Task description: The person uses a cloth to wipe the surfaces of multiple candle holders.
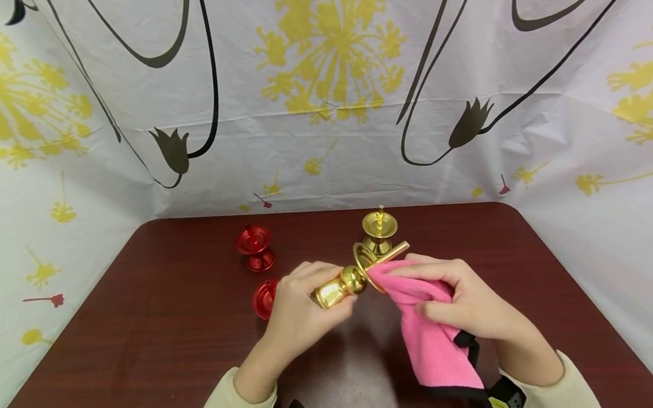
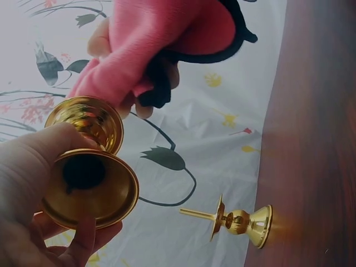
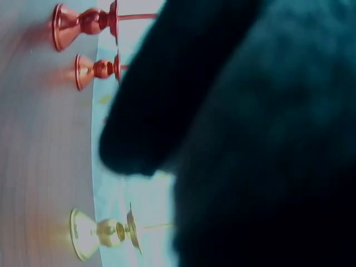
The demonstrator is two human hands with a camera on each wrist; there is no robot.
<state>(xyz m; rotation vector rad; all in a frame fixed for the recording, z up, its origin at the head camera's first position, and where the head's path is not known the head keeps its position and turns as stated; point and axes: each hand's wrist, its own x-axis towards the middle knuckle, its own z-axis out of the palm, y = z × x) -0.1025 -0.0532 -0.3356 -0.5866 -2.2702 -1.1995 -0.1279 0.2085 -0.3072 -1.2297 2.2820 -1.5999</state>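
Observation:
My left hand (image 1: 306, 309) grips a shiny gold candle holder (image 1: 334, 290) by its flared base. The holder is tilted, its dish and long spike pointing up to the right. In the left wrist view the hollow underside of its base (image 2: 119, 194) faces the camera. With my right hand (image 1: 469, 300) I pinch a pink cloth (image 1: 425, 334) with black edging, its upper end against the holder's dish beside the spike. The cloth hangs down below the hand. Dark, blurred fabric (image 3: 267, 139) fills much of the right wrist view.
A second gold candle holder (image 1: 379, 226) stands upright behind the hands. To the left are two red candle holders (image 1: 255, 243), the nearer one partly hidden by my left hand. They all stand on a dark red-brown table (image 1: 153, 317), with a patterned white sheet (image 1: 229, 102) behind it.

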